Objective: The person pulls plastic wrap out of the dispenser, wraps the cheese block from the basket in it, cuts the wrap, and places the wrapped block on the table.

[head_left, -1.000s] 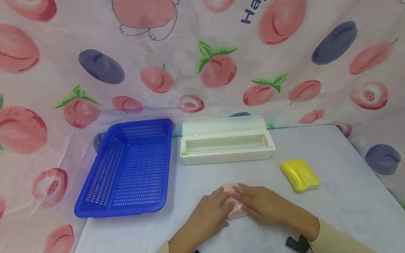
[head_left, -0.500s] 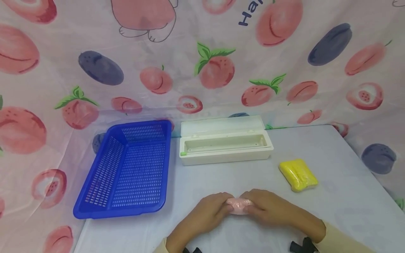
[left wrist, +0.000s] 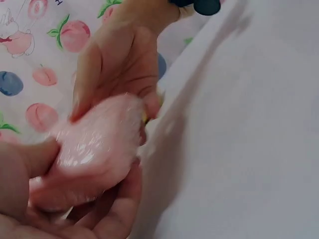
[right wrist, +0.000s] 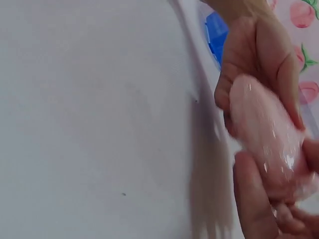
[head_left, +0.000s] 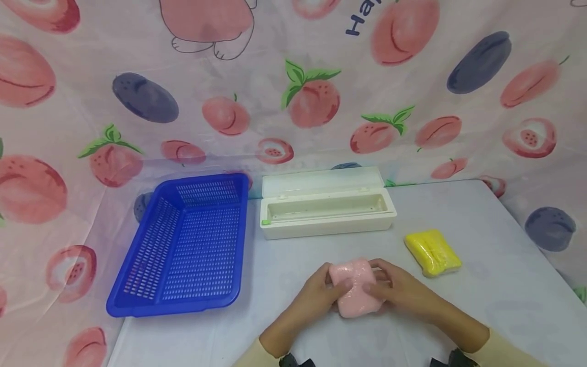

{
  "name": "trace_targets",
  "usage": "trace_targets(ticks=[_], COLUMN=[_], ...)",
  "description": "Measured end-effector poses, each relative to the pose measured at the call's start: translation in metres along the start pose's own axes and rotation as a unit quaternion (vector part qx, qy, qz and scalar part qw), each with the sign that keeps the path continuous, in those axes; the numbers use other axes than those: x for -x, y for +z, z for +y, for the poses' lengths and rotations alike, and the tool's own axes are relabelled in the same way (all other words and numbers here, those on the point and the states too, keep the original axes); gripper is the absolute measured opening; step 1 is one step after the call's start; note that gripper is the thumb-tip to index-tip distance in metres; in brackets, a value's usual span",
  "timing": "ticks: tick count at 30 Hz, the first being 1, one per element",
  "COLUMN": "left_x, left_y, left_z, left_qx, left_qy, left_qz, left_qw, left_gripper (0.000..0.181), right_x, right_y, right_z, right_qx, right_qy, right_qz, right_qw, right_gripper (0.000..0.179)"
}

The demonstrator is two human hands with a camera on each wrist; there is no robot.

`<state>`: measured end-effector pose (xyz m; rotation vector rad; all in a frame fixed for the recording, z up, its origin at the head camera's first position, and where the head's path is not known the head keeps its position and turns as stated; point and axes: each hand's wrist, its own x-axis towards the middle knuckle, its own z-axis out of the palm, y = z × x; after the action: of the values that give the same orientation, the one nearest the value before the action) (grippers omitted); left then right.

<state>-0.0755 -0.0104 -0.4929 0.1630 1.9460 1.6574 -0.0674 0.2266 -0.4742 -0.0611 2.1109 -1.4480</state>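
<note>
A soft pink clay pack [head_left: 357, 300] in shiny clear wrap is held between both hands above the near part of the table. My left hand [head_left: 317, 293] grips its left side, thumb on the face toward me and fingers behind. On the right side my right hand [head_left: 403, 288] pinches it the same way. Close up in the left wrist view, the pink pack [left wrist: 97, 144] looks plump and bends slightly. The right wrist view shows the pack [right wrist: 266, 129] nearly edge-on. A similar yellow clay pack [head_left: 432, 253] lies on the table beyond my right hand.
A blue perforated basket [head_left: 238, 285] stands on the left of the white-covered table [head_left: 495, 275]. Behind the hands is a long white box [head_left: 330, 230] with its lid raised against the fruit-print cloth [head_left: 257, 76]. Dark wrist mounts [head_left: 295, 361] show at the bottom edge.
Both hands have gone from lying over the pink pack on the table to gripping its sides. It was folded narrow half a second ago; now its broad face is turned up.
</note>
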Motion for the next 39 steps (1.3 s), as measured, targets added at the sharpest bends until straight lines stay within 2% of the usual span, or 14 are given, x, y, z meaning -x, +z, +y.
trace_targets(ticks=[4,8,11,14,16,19,21,23,27,31,39], left_x=[-0.015,-0.033,-0.05,-0.064,-0.072,-0.079,-0.082,-0.084,-0.086,-0.088,-0.092], left_y=[0.018,0.039,0.054,0.066,0.073,0.08,0.083,0.085,0.084,0.08,0.074], left_z=[0.006,0.016,0.02,0.022,0.021,0.018,0.017,0.017,0.017,0.017,0.016], left_qx=[0.031,0.02,-0.004,-0.055,-0.079,-0.1,-0.114,-0.149,-0.203,-0.205,-0.211], left_qy=[-0.02,-0.028,-0.022,-0.002,0.023,0.059,0.082,0.095,0.096,0.083,0.078], left_qz=[0.043,0.08,0.095,0.105,0.112,0.122,0.127,0.13,0.128,0.12,0.112], left_qw=[0.9984,0.9962,0.9952,0.9929,0.9903,0.9857,0.9818,0.9757,0.9659,0.9678,0.968], left_gripper=[0.057,0.068,0.072,0.076,0.077,0.067,0.06,0.055,0.06,0.06,0.059], right_x=[0.005,0.013,0.018,0.021,0.021,0.02,0.018,0.018,0.018,0.017,0.013], right_y=[-0.006,-0.016,-0.023,-0.028,-0.029,-0.029,-0.03,-0.031,-0.034,-0.036,-0.036], right_z=[-0.001,0.0,0.002,0.004,0.006,0.009,0.012,0.015,0.017,0.018,0.022], right_qx=[0.052,0.117,0.185,0.239,0.269,0.313,0.336,0.348,0.346,0.342,0.343], right_qy=[0.026,0.002,-0.028,-0.062,-0.089,-0.118,-0.129,-0.126,-0.099,-0.084,-0.084], right_qz=[0.112,0.193,0.24,0.278,0.298,0.318,0.323,0.321,0.312,0.303,0.302], right_qw=[0.992,0.9743,0.9525,0.9284,0.9115,0.8868,0.8756,0.8718,0.8795,0.8852,0.8853], right_gripper=[0.067,0.066,0.062,0.056,0.054,0.049,0.047,0.046,0.05,0.054,0.056])
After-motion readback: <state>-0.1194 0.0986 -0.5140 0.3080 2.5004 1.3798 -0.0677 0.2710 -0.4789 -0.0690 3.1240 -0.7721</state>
